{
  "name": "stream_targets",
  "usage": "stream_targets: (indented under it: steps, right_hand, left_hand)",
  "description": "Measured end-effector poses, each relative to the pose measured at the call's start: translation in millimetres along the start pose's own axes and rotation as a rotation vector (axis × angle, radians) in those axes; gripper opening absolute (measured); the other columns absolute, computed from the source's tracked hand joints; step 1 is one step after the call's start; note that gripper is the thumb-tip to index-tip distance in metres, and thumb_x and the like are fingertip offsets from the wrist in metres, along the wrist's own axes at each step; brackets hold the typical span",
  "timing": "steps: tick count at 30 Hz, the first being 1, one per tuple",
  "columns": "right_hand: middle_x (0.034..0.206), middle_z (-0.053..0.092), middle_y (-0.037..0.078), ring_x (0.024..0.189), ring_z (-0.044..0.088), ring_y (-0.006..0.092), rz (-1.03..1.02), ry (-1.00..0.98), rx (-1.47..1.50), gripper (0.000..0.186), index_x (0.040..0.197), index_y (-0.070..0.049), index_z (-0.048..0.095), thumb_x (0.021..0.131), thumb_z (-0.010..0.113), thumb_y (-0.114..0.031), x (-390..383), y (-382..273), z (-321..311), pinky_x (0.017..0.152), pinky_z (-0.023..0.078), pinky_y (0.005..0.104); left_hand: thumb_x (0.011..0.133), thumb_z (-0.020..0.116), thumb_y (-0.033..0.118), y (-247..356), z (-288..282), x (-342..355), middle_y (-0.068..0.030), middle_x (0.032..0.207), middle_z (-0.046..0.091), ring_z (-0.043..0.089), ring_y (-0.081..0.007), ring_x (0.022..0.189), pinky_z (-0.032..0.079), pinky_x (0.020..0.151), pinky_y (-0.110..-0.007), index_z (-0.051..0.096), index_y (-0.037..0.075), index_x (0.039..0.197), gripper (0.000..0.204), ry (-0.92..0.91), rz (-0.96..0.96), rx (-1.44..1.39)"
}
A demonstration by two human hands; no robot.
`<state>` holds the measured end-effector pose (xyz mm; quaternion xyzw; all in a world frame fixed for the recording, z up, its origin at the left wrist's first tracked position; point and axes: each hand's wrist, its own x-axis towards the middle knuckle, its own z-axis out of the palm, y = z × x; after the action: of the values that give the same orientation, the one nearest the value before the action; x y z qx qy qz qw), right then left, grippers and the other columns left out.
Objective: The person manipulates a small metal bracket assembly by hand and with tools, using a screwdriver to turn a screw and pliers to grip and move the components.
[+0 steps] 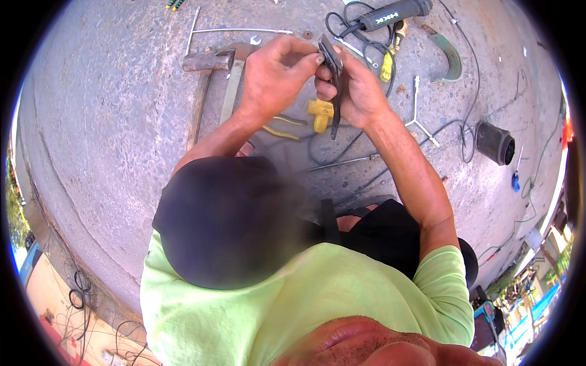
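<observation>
Between my two hands, over the concrete floor, is a dark, flat metal piece [330,56] with a narrow strip hanging below it. My right hand [361,93] is closed around its right side, with fingers wrapped behind. From the other side, the thumb and forefinger of my left hand [271,74] pinch together at its upper left edge. Whether the left fingers hold something small there is hidden. Just below the hands lie a yellow block-shaped object [320,114] and yellow-handled pliers [282,132].
Left of my hands lie a hammer [207,61] and a T-handled wrench [244,30]. Beyond my right hand are a corded power tool [397,13], a yellow screwdriver [387,64], a green curved metal piece [450,58] and a Y-shaped wrench [417,110]. A black cylinder [495,144] lies farther right, among cables.
</observation>
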<state>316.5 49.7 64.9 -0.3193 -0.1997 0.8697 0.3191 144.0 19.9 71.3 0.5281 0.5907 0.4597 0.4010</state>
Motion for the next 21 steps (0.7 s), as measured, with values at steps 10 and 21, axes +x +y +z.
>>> stream_targets:
  steps: [10,21]
  right_hand:
    - [0.083,0.057,-0.001,0.065,0.048,0.0121,0.008,-0.013,-0.015,0.024,0.102,-0.013,0.060,0.102,0.058,-0.037,-0.5,1.3,2.9,0.059,0.038,0.0260]
    - [0.083,0.054,-0.003,0.066,0.049,0.0107,0.117,-0.062,0.034,0.028,0.106,-0.014,0.062,0.104,0.054,-0.041,-1.1,0.4,0.0,0.060,0.037,0.0262]
  left_hand:
    - [0.088,0.078,0.012,3.8,-5.2,-2.3,-0.0058,0.088,0.075,0.071,-0.0119,0.082,0.055,0.076,-0.028,0.072,0.002,0.097,0.014,0.029,0.142,0.156]
    - [0.085,0.079,0.007,3.6,-8.2,-0.2,-0.0049,0.088,0.074,0.070,-0.0133,0.081,0.055,0.075,-0.030,0.071,0.004,0.094,0.012,0.059,0.340,0.236]
